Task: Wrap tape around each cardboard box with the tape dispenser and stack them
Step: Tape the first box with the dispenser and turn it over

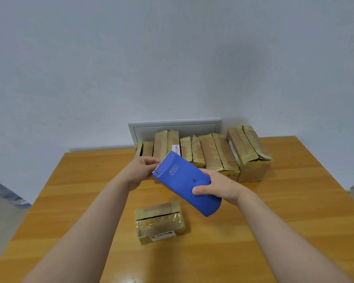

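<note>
1. our r hand (219, 186) grips the blue tape dispenser (184, 180) round its rounded rear end, thumb on top and fingers curled under. it's held in the air over the desk (294, 201), toothed edge pointing up-left.
2. our l hand (140, 170) pinches the dispenser at that toothed edge. can't tell if any tape sits btw the fingertips.
3. small cardboard box (159, 223) lies on the desk nearest us, below the dispenser, neither hand touching it. it has shiny tape over top & sides, a dark slit along the top seam and a white label on the front. contents not visible.
4. row of taped boxes (213, 154) stands side by side at the desk's far edge by the wall, tallest at the r end. all are closed, so we can't see inside.
</note>
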